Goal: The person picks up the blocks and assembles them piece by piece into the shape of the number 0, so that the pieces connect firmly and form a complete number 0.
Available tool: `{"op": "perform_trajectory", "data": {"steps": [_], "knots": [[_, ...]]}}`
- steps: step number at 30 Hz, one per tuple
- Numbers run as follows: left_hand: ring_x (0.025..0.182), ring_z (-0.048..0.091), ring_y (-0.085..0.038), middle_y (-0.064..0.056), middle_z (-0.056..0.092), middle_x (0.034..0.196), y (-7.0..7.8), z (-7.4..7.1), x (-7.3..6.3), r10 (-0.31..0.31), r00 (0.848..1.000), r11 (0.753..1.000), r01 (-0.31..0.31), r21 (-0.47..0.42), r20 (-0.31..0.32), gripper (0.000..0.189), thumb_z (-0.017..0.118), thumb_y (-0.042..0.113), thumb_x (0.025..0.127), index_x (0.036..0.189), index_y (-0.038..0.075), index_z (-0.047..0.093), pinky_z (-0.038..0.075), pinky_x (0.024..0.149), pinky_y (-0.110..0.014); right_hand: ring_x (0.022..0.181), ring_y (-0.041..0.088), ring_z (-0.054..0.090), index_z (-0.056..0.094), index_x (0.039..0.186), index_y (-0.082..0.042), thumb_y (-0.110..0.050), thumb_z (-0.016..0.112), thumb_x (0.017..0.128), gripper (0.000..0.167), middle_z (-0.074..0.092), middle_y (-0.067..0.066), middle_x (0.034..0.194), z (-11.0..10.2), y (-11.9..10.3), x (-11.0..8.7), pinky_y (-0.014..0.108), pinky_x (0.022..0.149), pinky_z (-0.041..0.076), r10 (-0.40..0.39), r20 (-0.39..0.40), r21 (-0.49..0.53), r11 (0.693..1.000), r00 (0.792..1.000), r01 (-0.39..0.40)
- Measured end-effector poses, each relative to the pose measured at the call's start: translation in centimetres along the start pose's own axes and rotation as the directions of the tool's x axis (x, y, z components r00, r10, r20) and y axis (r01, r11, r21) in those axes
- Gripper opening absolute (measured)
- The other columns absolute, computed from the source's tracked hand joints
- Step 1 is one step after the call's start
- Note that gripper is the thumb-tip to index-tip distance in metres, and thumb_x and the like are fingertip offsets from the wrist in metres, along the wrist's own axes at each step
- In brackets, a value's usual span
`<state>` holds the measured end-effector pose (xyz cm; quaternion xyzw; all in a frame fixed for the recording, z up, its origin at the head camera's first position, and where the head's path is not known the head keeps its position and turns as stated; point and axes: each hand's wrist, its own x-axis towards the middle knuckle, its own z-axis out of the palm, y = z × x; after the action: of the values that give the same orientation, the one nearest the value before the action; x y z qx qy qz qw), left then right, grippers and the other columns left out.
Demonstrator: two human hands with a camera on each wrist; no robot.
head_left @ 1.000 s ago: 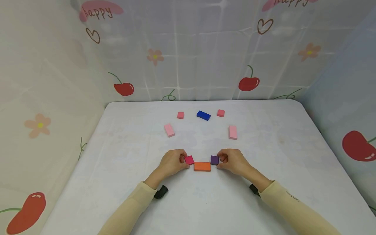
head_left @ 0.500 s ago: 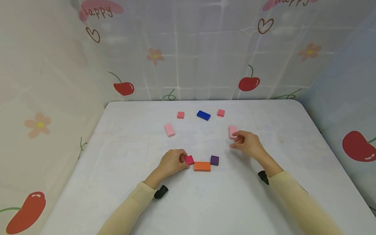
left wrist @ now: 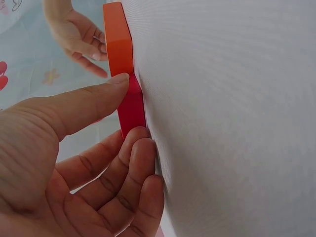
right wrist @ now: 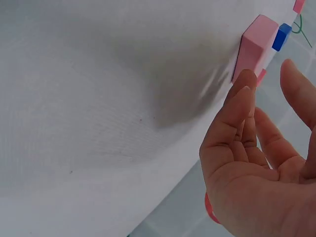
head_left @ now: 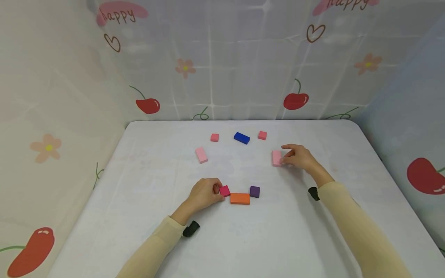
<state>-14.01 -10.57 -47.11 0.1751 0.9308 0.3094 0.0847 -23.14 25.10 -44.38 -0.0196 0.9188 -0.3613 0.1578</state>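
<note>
Fingers [left wrist: 142, 155] of the left hand [head_left: 204, 193] pinch a crimson block [head_left: 225, 190]; the right hand [head_left: 299, 157], empty, is beside a pink block [head_left: 276, 157], probably light, rigid, best gripped across its width.

This is a small booth screened off by printed sheeting around a white-topped desk [head_left: 222, 239]; what kind of building holds it cannot be told. Beyond the desk's far edge, a back sheet [head_left: 240, 50], creased in straight lines, carries cherries [head_left: 147, 106], flowers [head_left: 185, 68], hearts [head_left: 315, 34] and the word "happy" [head_left: 121, 16]. A left sheet [head_left: 69, 100] and a right sheet [head_left: 410, 112], also cherry-printed, flank the desk.
</note>
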Motion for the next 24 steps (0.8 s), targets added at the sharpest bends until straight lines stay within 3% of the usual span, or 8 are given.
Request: {"op": "perform_trajectory", "data": {"steps": [11, 24], "knots": [[0.063, 0.049, -0.009, 0.007, 0.056, 0.069, -0.1, 0.0, 0.1, -0.003, 1.0, 1.0, 0.003, 0.006, -0.002, 0.022, 0.082, 0.019, 0.078, 0.093, 0.009, 0.068, 0.04, 0.06, -0.023, 0.079, 0.019, 0.054, 0.049, 0.138, 0.002, -0.017, 0.068, 0.09, 0.054, 0.063, 0.016, 0.101, 1.4, 0.5, 0.9, 0.025, 0.068, 0.045, -0.007, 0.006, -0.026, 1.0, 1.0, 0.007], [0.062, 0.049, -0.008, 0.007, 0.056, 0.069, 0.0, 0.1, 0.0, 0.001, 1.0, 1.0, -0.001, 0.018, -0.012, 0.023, 0.083, 0.019, 0.077, 0.092, 0.01, 0.068, 0.039, 0.06, -0.023, 0.073, 0.018, 0.052, 0.053, 0.132, 0.005, -0.016, 0.071, 0.088, 0.052, 0.061, 0.012, 0.091, 3.6, -1.5, -0.4, 0.025, 0.062, 0.044, -0.077, 0.018, -0.034, 0.996, 0.997, 0.077]]}}
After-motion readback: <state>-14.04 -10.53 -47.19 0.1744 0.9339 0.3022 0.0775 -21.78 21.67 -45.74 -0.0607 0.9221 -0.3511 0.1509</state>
